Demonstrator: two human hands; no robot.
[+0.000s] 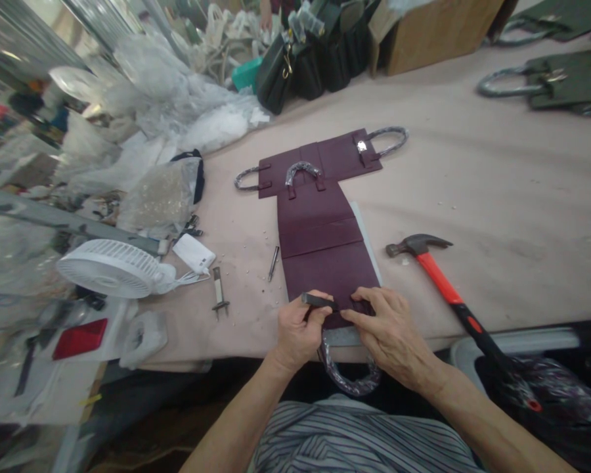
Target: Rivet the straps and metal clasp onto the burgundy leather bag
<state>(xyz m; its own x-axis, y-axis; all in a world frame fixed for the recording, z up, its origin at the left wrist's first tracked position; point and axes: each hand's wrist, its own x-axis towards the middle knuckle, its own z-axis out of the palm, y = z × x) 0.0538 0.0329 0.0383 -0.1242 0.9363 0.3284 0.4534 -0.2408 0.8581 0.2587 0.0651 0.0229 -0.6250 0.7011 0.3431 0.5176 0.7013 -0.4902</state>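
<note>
My left hand [300,325] is closed around a dark metal punch [317,301], its end resting at the near part of a maroon leather bag panel [328,269]. Close beside it, my right hand [387,322] presses the panel with thumb and fingers drawn together, perhaps pinching its strap; what lies under the fingertips is hidden. A plastic-wrapped handle [352,381] hangs from the panel over the table edge, below both hands. Another maroon bag panel [339,154] with wrapped handles and a silver clasp lies beyond. A pale board [367,236] shows under the near panel.
A claw hammer [438,276] with an orange and black handle lies to the right. On the left are a metal rod [273,264], a pronged tool [219,292], a white fan [113,268] and a power bank [194,253]. Dark bags [308,69] and a cardboard box [438,36] stand behind.
</note>
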